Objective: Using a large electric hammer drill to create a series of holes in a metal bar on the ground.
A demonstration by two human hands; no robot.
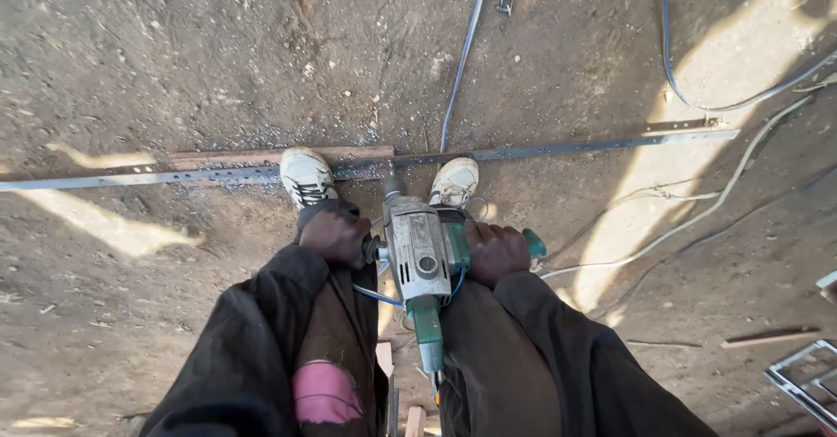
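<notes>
I stand over a long flat metal strip (558, 148) with holes that lies across the dirt ground. My two white shoes, left (306, 176) and right (455, 181), rest on it. A grey and green power drill (421, 258) points down at the strip between my feet. My left hand (336, 235) grips the drill's side handle. My right hand (494, 252) grips the green handle on the other side. A wooden plank (227, 156) lies under the strip at the left.
A blue cable (460, 62) runs away from the drill over the dirt. Another blue cable (676, 71) and a white cable (697, 215) curve at the right. A metal frame (806, 385) lies at the lower right. Metal shavings lie around the strip.
</notes>
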